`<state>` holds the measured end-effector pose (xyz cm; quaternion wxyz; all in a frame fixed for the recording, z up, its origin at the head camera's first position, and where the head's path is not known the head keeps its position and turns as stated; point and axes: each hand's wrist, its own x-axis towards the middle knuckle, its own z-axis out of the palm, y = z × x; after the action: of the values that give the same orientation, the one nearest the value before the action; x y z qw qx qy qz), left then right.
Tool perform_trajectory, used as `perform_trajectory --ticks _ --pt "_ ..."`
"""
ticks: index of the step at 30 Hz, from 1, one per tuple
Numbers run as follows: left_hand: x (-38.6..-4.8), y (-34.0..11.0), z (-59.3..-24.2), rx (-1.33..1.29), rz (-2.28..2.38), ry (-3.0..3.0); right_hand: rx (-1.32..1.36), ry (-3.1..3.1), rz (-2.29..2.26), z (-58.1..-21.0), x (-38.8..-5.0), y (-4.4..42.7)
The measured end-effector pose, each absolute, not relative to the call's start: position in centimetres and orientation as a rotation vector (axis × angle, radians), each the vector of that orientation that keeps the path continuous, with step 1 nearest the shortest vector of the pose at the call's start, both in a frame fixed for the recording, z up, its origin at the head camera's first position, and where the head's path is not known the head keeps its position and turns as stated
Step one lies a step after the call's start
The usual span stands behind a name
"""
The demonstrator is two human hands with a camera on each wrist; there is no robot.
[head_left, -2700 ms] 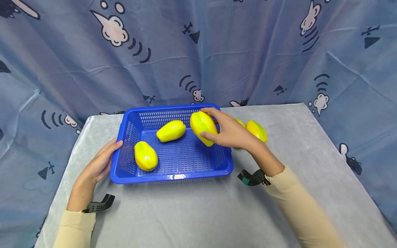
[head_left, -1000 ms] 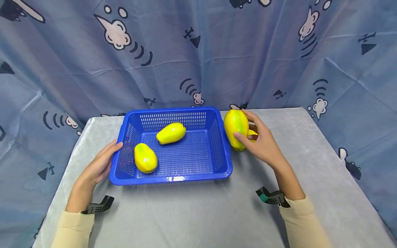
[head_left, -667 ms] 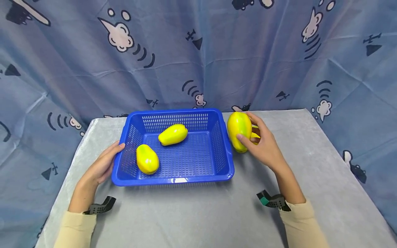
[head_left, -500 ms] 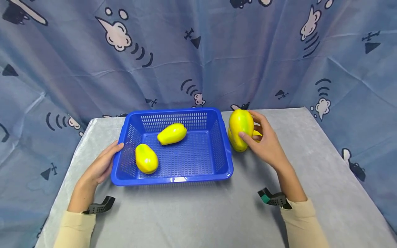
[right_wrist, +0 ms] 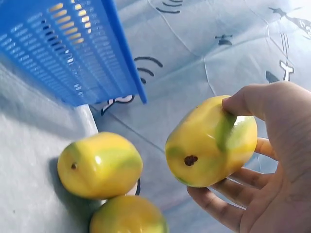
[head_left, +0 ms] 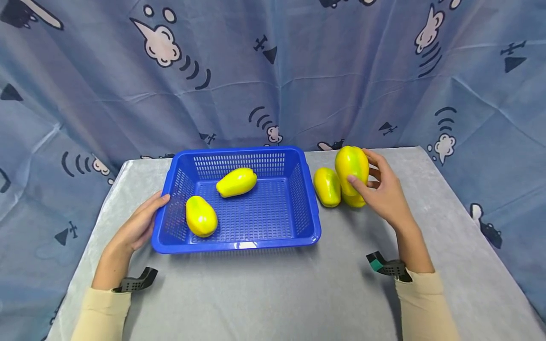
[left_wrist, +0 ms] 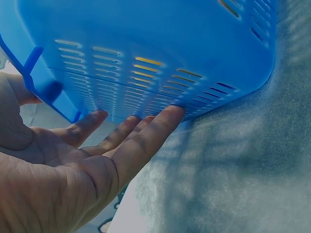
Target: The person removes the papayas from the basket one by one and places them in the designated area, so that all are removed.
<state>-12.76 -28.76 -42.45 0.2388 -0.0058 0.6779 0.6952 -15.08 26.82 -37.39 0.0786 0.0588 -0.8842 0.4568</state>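
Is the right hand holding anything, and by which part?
The right hand holds a fruit by its sides, between thumb and fingers.

Blue plastic basket [head_left: 251,215], slotted walls, mesh floor, sat open side up near the back edge of the bench [head_left: 256,298], closer to the left back corner than the right. Held fruit [head_left: 350,163] was glossy yellow, green-streaked, dark brown spot on one end; off the bench, right of the basket and apart.

head view looks down; close wrist views share the basket [head_left: 273,244].
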Motion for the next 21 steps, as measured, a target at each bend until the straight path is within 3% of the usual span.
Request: perform_trajectory --ticks 21 --pt "-12.7 -28.6 -42.4 -0.001 1.925 1.850 -0.029 -2.658 1.318 -38.0 -15.8 30.8"
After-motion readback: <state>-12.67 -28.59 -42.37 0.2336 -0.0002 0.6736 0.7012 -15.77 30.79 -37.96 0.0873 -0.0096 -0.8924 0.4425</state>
